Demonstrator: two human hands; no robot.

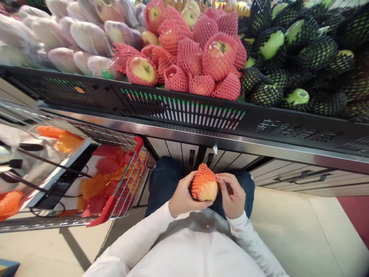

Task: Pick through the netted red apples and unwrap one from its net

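Note:
Above my lap, my left hand (183, 195) is wrapped round an apple (208, 191) from the left and below. A red-orange foam net sleeve (201, 178) covers the fruit's upper and left part, with bare yellowish-pink skin showing at the lower right. On the other side, my right hand (233, 195) has its thumb and fingertips closed at the edge of the sleeve, pinching it. Beyond my hands, several apples in pink foam nets (198, 54) lie piled on the display shelf.
A black shelf edge (184, 109) with a metal rail (230, 140) runs across in front. Fruit in black nets (268, 69) lies right, and pale wrapped fruit (86, 36) left. A shopping cart (127, 188) holding foam nets and a cable stands at my left. Cabinet doors (311, 175) are below.

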